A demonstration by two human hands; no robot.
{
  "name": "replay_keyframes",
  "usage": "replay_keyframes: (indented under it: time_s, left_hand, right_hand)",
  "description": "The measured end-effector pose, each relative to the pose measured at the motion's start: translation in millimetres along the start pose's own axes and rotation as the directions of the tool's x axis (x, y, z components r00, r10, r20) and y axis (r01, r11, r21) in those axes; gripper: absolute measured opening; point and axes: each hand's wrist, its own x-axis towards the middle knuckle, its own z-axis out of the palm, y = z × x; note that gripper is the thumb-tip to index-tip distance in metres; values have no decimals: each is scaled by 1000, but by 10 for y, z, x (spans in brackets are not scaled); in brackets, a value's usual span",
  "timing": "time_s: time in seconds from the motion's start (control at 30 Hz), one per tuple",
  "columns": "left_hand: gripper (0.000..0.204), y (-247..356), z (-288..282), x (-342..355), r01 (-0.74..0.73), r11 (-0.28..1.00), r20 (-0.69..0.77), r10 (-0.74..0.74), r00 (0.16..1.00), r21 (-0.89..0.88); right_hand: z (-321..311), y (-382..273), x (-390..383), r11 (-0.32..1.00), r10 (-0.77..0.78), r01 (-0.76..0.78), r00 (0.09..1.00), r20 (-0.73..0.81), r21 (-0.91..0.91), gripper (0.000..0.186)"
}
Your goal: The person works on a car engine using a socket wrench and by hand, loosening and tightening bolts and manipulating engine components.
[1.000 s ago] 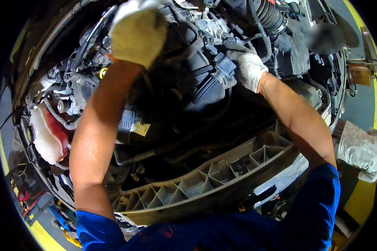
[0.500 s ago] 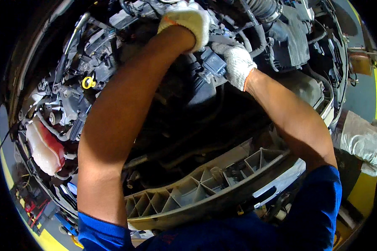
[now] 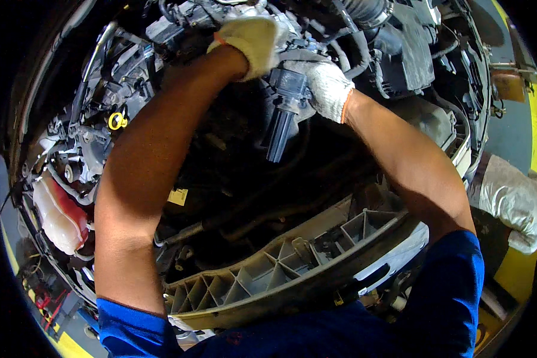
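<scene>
My right hand, in a white knitted glove with soiled fingertips, is closed around an ignition coil. The coil has a boxy dark grey head, and its long ribbed stem points down over the dark gap. Its head covers part of my fingers. To the left and farther in, my left hand, in a glove with a yellowish back, reaches over the engine. That glove is smeared by motion, its fingers are hidden, and I cannot see whether it holds anything.
A ribbed bumper beam crosses in front of me. A yellow ring handle and a white reservoir with red fluid are at left. An air box and hoses stand at far right. A plastic-wrapped object is outside.
The coil has turned in my right hand, and more of its stem shows, pointing downward. Both hands have shifted slightly left in the view, which has itself moved a little.
</scene>
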Motion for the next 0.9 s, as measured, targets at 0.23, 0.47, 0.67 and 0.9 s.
replay_keyframes:
  time_s: [0.23, 0.47, 0.67, 0.9]
  left_hand:
    - [38, 4, -8, 25, -40, 997, 30, 39, 999, 63]
    - [46, 22, -45, -14, -63, 995, 10, 63, 998, 73]
    - [43, -65, -45, -116, -178, 975, -117, 163, 980, -133]
    - [29, -150, -147, -151, -201, 968, -105, 186, 977, -153]
  right_hand:
    - [55, -114, -137, 993, 88, -89, 996, 13, 79, 28]
    - [97, -164, -200, 983, 145, -148, 989, 36, 109, 31]
    - [35, -110, -129, 983, 181, -182, 983, 40, 9, 31]
    - [79, -138, -146, 993, 100, -102, 994, 36, 63, 29]
